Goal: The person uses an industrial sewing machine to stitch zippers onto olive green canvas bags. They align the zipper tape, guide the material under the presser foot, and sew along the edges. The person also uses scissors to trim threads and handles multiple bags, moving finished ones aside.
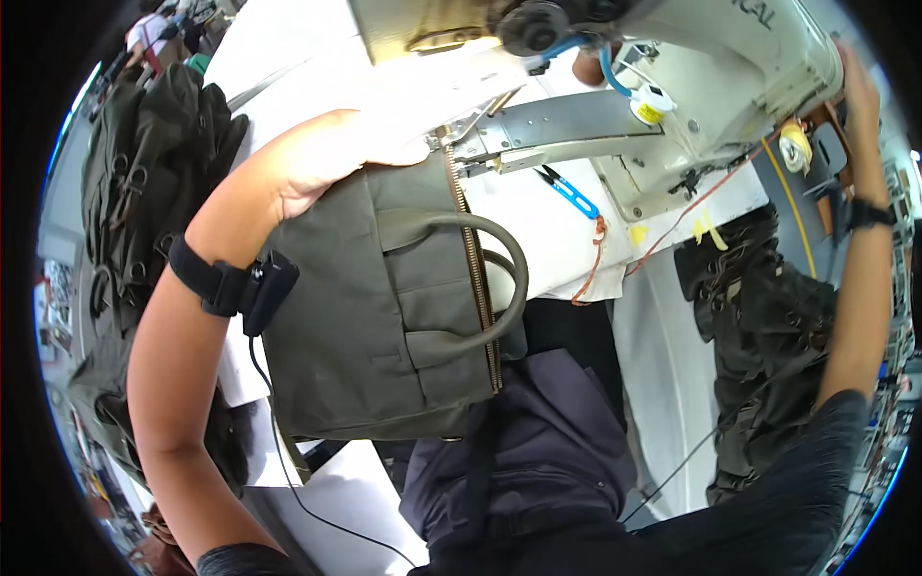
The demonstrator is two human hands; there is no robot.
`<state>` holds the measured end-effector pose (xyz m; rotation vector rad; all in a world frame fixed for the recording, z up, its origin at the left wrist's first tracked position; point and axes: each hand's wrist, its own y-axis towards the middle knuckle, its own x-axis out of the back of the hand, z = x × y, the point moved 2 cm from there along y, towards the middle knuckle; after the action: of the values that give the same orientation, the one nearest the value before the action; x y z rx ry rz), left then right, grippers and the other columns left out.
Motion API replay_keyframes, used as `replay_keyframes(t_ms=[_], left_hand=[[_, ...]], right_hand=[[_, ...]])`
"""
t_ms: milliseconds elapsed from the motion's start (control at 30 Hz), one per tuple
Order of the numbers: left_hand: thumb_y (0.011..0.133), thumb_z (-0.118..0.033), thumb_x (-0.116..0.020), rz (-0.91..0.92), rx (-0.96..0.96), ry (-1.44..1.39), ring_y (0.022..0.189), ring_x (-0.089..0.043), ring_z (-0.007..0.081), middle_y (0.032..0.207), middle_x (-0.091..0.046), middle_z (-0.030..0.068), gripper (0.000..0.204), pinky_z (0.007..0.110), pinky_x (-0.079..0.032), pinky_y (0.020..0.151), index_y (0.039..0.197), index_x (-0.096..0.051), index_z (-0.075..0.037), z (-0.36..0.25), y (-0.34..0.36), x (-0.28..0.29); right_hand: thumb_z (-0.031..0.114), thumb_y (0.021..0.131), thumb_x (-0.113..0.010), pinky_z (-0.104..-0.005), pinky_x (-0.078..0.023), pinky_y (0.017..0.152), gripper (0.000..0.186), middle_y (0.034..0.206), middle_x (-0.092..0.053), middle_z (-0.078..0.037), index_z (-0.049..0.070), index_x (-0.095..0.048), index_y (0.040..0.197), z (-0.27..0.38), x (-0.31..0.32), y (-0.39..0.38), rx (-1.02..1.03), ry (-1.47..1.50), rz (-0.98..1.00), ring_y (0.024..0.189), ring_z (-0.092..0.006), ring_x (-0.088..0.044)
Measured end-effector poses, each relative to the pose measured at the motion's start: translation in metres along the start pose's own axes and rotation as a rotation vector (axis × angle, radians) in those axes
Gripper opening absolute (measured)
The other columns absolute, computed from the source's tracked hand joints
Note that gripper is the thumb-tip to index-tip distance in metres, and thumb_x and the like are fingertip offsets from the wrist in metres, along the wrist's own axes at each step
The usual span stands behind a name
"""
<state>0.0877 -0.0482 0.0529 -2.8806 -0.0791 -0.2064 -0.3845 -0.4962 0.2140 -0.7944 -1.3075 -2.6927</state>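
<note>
A dark olive handbag [336,298] with two looped handles [509,259] lies across my lap and the white table edge. A brass-toned zipper [471,259] runs along its right side. At the bag's far edge is my left hand [331,154], closed on the fabric close to the sewing machine's presser foot [432,142]; glare washes out its fingertips. My right hand [858,86] reaches up to the right end of the sewing machine [759,58], its fingers mostly hidden behind the housing. The zipper's far end lies by the machine's narrow metal arm [576,139].
Blue thread snips [572,192] with an orange cord lie right of the bag. More olive bags [149,182] are piled at the left, and others [768,355] hang at the right. A yellow-white thread cone [795,146] stands near the machine. A person [147,36] is far off at upper left.
</note>
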Motion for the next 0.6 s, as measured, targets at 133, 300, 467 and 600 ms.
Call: replay_keyframes(t_ms=[133,300,467,600], left_hand=[[0.095,-0.015,-0.074,-0.003,0.028,0.015,0.126,-0.061,0.0170,0.139,-0.067,0.0095,0.051,0.030,-0.045,0.113,0.140,-0.064,0.004,-0.009,0.001,-0.007],[0.091,-0.005,-0.078,0.021,-0.222,-0.111,0.107,-0.067,0.0152,0.115,-0.072,0.0064,0.033,0.029,-0.052,0.101,0.123,-0.070,0.000,-0.034,-0.014,-0.032],[0.091,-0.006,-0.079,-0.106,0.026,-0.160,0.106,-0.069,0.0157,0.110,-0.074,0.0061,0.024,0.030,-0.053,0.100,0.113,-0.074,0.001,-0.009,-0.013,-0.018],[0.091,-0.007,-0.079,-0.212,0.049,-0.131,0.105,-0.068,0.0146,0.109,-0.074,0.0052,0.022,0.030,-0.053,0.098,0.112,-0.074,-0.001,-0.011,-0.014,-0.026]], right_hand=[[0.043,0.103,-0.063,-0.0364,-0.055,0.090,0.059,0.116,-0.073,-0.020,-0.011,-0.069,0.126,-0.036,0.009,0.077,-0.120,-0.002,0.017,0.101,-0.0228,-0.068],[0.044,0.104,-0.064,-0.0289,-0.054,0.089,0.054,0.112,-0.074,-0.010,-0.007,-0.071,0.124,-0.008,-0.044,-0.043,-0.169,0.349,-0.430,0.100,-0.0146,-0.069],[0.051,0.101,-0.066,-0.0291,-0.054,0.092,0.070,0.116,-0.070,-0.017,-0.011,-0.063,0.134,0.012,-0.057,-0.085,-0.341,0.485,-0.471,0.102,-0.0199,-0.069],[0.049,0.101,-0.066,-0.0334,-0.055,0.097,0.070,0.125,-0.067,-0.022,-0.012,-0.059,0.135,0.015,-0.063,-0.092,-0.395,0.519,-0.521,0.113,-0.0253,-0.068]])
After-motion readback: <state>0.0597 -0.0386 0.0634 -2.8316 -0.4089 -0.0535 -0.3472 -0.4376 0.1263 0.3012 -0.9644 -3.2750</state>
